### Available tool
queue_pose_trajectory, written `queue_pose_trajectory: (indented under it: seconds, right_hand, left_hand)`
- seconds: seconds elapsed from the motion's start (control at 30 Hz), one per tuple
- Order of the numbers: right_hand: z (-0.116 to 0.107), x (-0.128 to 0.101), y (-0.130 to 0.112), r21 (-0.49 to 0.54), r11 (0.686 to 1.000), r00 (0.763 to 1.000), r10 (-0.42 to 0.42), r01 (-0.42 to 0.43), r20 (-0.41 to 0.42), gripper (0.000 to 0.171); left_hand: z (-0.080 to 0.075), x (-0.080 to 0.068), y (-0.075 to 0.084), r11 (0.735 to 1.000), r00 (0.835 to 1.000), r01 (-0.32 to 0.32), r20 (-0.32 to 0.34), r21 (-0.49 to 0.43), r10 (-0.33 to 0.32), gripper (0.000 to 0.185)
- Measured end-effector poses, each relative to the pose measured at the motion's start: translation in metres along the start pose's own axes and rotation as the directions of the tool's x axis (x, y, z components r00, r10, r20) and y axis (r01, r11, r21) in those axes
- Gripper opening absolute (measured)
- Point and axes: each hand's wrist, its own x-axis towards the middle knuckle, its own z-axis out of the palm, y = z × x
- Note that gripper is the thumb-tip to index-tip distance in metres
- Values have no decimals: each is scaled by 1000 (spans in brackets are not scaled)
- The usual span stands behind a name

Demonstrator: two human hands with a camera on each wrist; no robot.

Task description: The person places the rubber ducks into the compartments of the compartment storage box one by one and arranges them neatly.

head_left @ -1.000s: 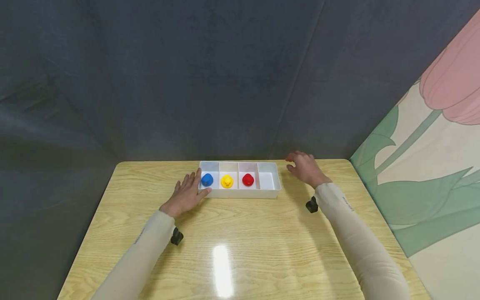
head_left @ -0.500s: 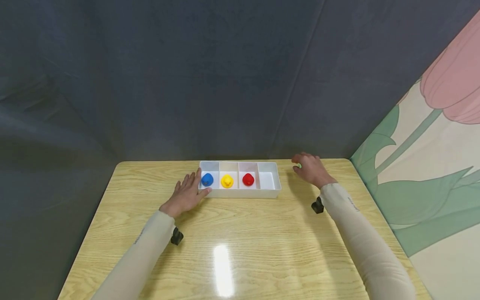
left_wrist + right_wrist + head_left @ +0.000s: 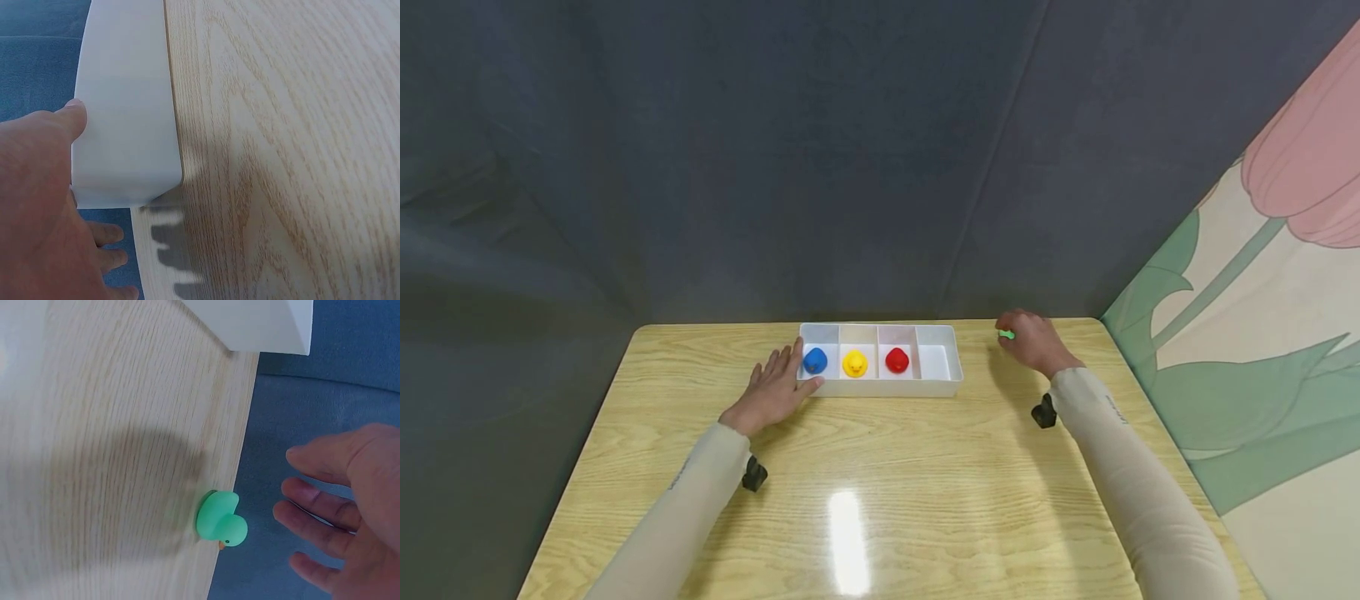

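My left hand [image 3: 767, 392] rests at the left end of a white tray [image 3: 883, 388], fingers fairly straight; in the left wrist view its thumb [image 3: 76, 119] touches the rim. From left to right, the compartments hold a blue duck [image 3: 815, 361], a yellow duck [image 3: 854, 363] and a red duck [image 3: 897, 361]; the rightmost has nothing in it. My right hand [image 3: 1033, 340] hovers right of the tray. In the right wrist view, a green rubber duck [image 3: 219, 519] stands upright near the table's far edge, apart from my loosely bent fingers [image 3: 312, 525].
The wooden table [image 3: 910, 467] ends just behind the tray, against a dark cloth backdrop [image 3: 850, 167]. A wall with a painted flower [image 3: 1255, 358] rises on the right. The tray's right corner [image 3: 269, 325] is near my right hand.
My right hand has moved a little to the right, away from the tray. Part of the green duck has come into view by its fingers. The left hand stays on the tray.
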Motion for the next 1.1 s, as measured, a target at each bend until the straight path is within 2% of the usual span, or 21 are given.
queue_pose_trajectory:
  seconds: [0.2, 0.43, 1.1]
  right_hand:
    - [3, 1, 9, 16, 1000, 1000, 6, -7, 5, 25]
    - [11, 4, 18, 53, 996, 997, 70, -71, 32, 31]
    - [31, 12, 34, 48, 981, 979, 181, -186, 89, 47]
  left_hand:
    - [0, 1, -1, 1000, 1000, 1, 1, -6, -1, 88]
    - [0, -1, 0, 1000, 1000, -3, -4, -7, 3, 87]
    - [0, -2, 0, 1000, 1000, -14, -12, -25, 14, 87]
